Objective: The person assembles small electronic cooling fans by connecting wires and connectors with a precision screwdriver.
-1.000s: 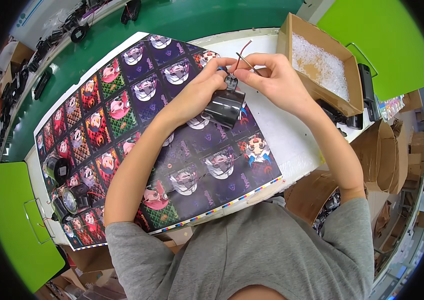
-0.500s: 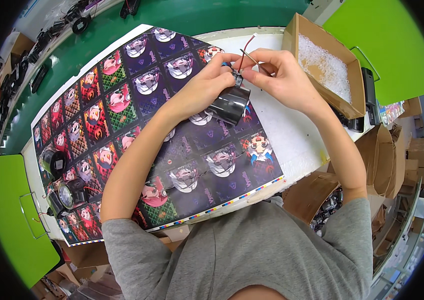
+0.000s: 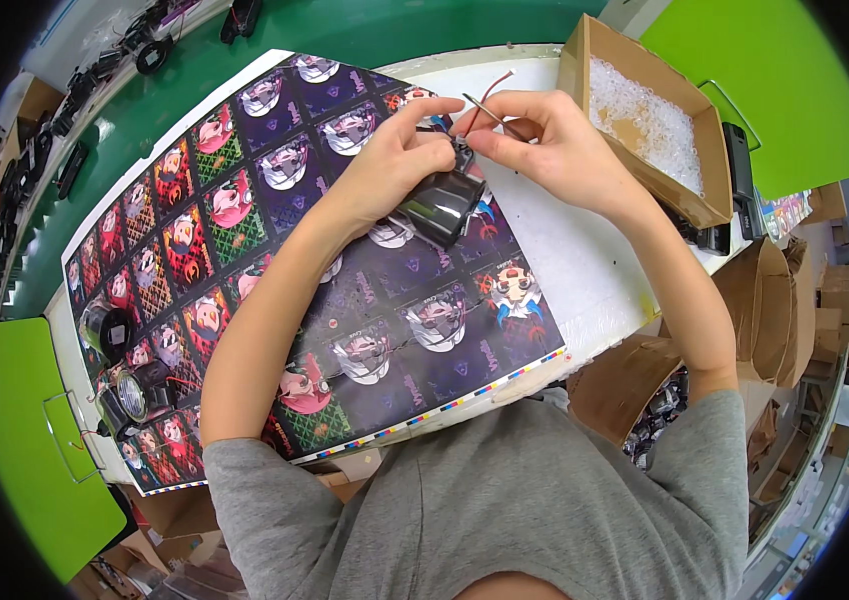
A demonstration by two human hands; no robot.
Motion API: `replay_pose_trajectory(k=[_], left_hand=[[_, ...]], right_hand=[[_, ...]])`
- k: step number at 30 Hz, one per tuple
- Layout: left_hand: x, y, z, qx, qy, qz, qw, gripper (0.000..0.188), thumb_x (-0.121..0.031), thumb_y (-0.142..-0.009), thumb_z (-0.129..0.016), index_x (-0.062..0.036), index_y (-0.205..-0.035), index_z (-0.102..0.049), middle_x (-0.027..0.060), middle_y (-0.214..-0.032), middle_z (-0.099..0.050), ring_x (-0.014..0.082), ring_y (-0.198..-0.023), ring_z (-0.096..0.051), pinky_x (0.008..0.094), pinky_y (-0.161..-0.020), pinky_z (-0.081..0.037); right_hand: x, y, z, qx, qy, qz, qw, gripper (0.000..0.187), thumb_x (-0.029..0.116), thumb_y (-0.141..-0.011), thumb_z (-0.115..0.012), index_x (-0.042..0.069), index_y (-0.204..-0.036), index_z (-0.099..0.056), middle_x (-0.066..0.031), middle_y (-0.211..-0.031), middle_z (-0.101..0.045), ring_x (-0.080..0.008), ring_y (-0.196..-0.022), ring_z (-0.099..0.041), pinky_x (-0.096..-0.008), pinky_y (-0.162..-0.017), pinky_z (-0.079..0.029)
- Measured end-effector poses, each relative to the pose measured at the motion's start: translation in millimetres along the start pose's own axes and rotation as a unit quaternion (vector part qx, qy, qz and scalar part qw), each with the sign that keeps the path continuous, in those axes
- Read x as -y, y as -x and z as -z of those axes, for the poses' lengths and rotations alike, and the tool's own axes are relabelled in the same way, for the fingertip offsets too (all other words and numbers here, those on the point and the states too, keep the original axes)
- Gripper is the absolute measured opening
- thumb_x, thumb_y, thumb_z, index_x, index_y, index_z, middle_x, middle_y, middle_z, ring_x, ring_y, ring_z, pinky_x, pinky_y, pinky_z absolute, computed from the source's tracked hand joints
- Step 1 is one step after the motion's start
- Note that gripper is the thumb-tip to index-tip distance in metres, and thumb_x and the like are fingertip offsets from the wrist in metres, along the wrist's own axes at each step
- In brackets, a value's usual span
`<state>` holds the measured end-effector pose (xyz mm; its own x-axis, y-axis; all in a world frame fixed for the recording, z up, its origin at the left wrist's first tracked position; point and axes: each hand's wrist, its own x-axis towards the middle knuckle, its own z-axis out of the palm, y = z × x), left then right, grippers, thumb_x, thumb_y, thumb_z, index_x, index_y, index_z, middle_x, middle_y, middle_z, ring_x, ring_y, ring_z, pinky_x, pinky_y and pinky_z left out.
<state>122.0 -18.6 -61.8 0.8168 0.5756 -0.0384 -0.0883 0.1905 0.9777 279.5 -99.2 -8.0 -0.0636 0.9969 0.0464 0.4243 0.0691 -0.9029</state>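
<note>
My left hand [image 3: 387, 168] is closed around a glossy black lamp housing [image 3: 441, 207] with a rounded body, held tilted over the printed sheet. Its thumb presses near the narrower top end; the index finger reaches toward the wire. In my right hand [image 3: 573, 155], thumb and fingers pinch a slim pointed metal tool [image 3: 493, 114], its tip pointing up and left. A thin red and dark wire [image 3: 490, 88] rises beside the tool from the top of the housing and ends in a small white plug [image 3: 512, 72]. Fingers hide where the wire enters.
A large sheet printed with cartoon figures [image 3: 385, 295] covers much of the white table [image 3: 585, 270]. Two black lamps [image 3: 105, 330] [image 3: 132, 395] rest at its left. A cardboard box [image 3: 635, 150] of small clear pieces stands at the right. Green chair backs [image 3: 20, 430] flank the table.
Both hands and the black housing have shifted slightly left. The tool's tip now leans further left, and the left index finger is stretched out more.
</note>
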Motion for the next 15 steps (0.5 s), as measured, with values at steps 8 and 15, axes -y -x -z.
replay_pose_trajectory(k=[8,15], left_hand=[[-11,3,-3,0.005,0.009,0.018,1.000,0.053,-0.007,-0.074,-0.052,0.0035,-0.124,-0.035,0.0127,-0.086,-0.062,0.0104,-0.074,-0.058,0.0211,-0.069,-0.046],[-7,0,4,0.024,-0.010,0.034,0.999,0.051,-0.007,-0.075,-0.054,0.0037,-0.122,-0.039,0.0087,-0.086,-0.061,0.0112,-0.079,-0.059,0.0206,-0.073,-0.045]], right_hand=[[-8,-1,-1,-0.010,0.002,0.025,1.000,0.014,0.009,-0.083,-0.053,-0.003,-0.084,-0.059,-0.0050,-0.068,-0.059,-0.0095,-0.058,-0.057,-0.0238,-0.054,-0.046],[-16,0,-3,-0.027,-0.003,0.044,0.999,0.015,0.009,-0.083,-0.053,-0.004,-0.086,-0.059,-0.0071,-0.070,-0.061,-0.0106,-0.058,-0.058,-0.0249,-0.053,-0.046]])
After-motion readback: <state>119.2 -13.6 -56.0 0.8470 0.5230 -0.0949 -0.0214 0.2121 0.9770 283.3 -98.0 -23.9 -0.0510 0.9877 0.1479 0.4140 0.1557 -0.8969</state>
